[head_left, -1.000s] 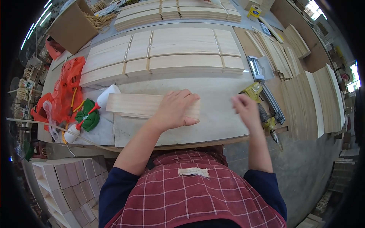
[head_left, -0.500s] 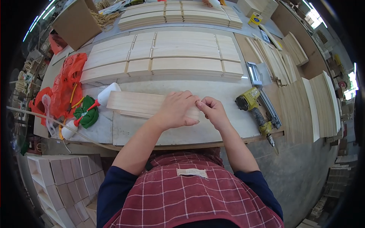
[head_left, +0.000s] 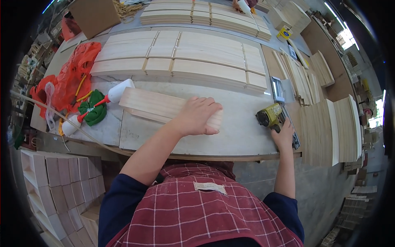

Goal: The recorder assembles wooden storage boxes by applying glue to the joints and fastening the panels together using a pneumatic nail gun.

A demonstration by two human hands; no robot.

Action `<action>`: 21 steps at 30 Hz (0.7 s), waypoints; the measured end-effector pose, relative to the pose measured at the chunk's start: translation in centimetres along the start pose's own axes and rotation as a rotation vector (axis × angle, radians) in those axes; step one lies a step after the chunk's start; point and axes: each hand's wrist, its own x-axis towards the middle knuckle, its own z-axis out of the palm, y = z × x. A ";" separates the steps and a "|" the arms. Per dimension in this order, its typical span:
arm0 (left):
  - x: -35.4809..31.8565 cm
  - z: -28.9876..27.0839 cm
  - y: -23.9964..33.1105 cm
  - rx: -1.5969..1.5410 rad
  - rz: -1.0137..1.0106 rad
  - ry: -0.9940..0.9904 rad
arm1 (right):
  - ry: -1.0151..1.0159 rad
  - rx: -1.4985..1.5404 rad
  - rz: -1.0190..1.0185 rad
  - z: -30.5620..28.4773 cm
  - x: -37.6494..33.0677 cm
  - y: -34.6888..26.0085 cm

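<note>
My left hand is wrapped over the right end of a pale wooden piece, which looks like boards joined lengthwise. The piece lies slantwise on the worktable, its far end pointing left toward a white glue bottle with a red tip. Over to the right, my right hand closes round the handle of a yellow-green and black nail gun. The gun lies on its side, and part of its handle is hidden under the fingers.
Rows of stacked pale boards lie behind the work. At left are red plastic bags, a green cloth bundle and a second glue bottle. Upright board stacks stand at right. A hose crosses the front left edge.
My right hand has left the wooden piece's end and moved right onto the nail gun. My left hand stays on the piece, which is now tilted more. The whole view has shifted slightly.
</note>
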 end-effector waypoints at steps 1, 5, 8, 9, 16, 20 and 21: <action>0.1 0.0 0.0 -0.005 -0.002 -0.012 | -0.031 -0.017 0.021 0.6 -0.1 0.3; 0.1 0.1 -0.1 -0.014 -0.002 -0.020 | -0.356 -0.130 0.166 0.2 1.3 -1.4; 0.2 0.2 -0.1 -0.019 0.004 -0.007 | -0.436 -0.134 0.159 -0.3 2.8 -0.7; 0.0 0.2 -0.1 -0.023 0.013 -0.004 | -0.402 -0.094 0.125 -1.2 3.2 -1.1; 0.1 0.2 -0.1 -0.008 -0.010 -0.026 | -0.604 0.498 0.153 -12.9 3.0 -6.4; -0.1 -0.1 0.0 0.010 -0.025 -0.029 | -0.778 0.550 0.059 -18.0 1.9 -12.3; -0.1 0.1 -0.1 0.006 -0.023 -0.027 | -0.837 0.546 0.008 -18.6 1.8 -13.3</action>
